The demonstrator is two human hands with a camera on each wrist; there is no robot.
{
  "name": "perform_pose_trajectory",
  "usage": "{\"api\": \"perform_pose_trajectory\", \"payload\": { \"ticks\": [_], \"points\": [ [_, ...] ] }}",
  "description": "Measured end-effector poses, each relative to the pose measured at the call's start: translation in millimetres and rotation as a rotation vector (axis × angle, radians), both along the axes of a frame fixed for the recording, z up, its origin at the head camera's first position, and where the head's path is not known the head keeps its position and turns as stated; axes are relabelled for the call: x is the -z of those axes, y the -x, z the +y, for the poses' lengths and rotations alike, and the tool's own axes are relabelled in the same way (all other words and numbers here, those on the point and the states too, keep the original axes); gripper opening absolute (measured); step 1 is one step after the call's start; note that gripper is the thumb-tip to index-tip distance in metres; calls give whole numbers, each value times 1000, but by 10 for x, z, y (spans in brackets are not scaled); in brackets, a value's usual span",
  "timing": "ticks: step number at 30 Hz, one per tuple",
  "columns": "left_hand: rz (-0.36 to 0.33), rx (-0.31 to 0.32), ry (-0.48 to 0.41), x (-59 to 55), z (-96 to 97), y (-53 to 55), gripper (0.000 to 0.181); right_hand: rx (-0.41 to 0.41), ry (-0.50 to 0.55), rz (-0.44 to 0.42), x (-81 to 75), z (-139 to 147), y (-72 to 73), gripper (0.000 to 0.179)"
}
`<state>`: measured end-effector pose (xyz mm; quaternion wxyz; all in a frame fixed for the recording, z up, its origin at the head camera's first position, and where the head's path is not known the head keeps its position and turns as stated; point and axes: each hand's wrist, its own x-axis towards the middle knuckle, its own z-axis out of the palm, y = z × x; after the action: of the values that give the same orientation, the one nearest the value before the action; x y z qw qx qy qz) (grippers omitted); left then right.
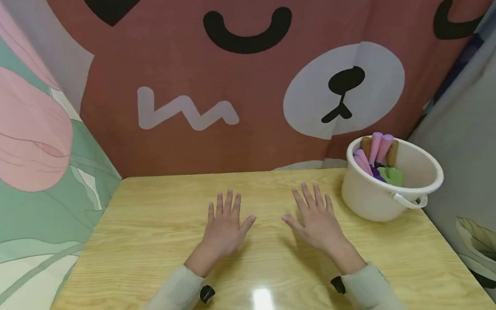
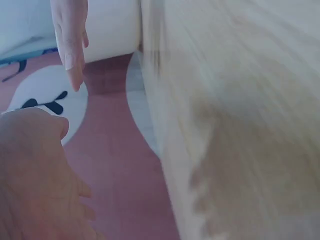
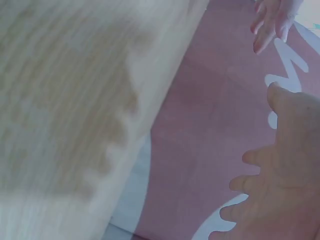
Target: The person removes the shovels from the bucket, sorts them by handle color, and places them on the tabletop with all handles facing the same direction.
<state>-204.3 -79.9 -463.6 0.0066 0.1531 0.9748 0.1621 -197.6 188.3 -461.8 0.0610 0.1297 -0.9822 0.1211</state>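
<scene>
My left hand (image 1: 224,230) is held palm down above the wooden table (image 1: 155,207), its fingers straight and spread. To its right, my right hand (image 1: 318,222) is likewise flat with spread fingers. Neither holds anything. In both wrist views the hands are apart from the tabletop and cast shadows on it. Right of the right hand stands a white bucket (image 1: 369,201) with a handle. Inside it lean several tools with pink handles (image 1: 376,147) and brown handles (image 1: 392,153), along with a green shovel-like piece (image 1: 392,176) and something purple (image 1: 376,173). Their lower parts are hidden by the bucket.
Behind the table hangs a brown curtain (image 1: 185,150) with printed bear faces. A floral curtain (image 1: 23,219) borders the left side, and a grey one (image 1: 487,153) the right. The bucket stands near the table's right edge. Black bands circle both wrists.
</scene>
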Motion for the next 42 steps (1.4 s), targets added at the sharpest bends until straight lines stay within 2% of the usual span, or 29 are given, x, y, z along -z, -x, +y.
{"api": "perform_pose_trajectory", "payload": {
  "ticks": [6,12,18,28,31,35,42],
  "points": [
    [53,37,7,-138,124,44,80,-3,-5,43,-170,52,-13,86],
    [25,45,11,-239,229,49,79,6,10,62,-304,100,2,87],
    [33,66,9,-333,304,42,76,13,34,91,-395,208,14,85],
    [11,103,16,-371,464,46,74,42,84,128,-495,441,-19,80],
    [34,110,15,-385,520,43,75,42,92,136,-519,502,-30,79],
    [52,118,29,-411,593,52,76,53,82,155,-542,579,-42,78],
    [39,135,34,-465,728,69,71,67,54,182,-592,675,-42,77]
  ]
}}
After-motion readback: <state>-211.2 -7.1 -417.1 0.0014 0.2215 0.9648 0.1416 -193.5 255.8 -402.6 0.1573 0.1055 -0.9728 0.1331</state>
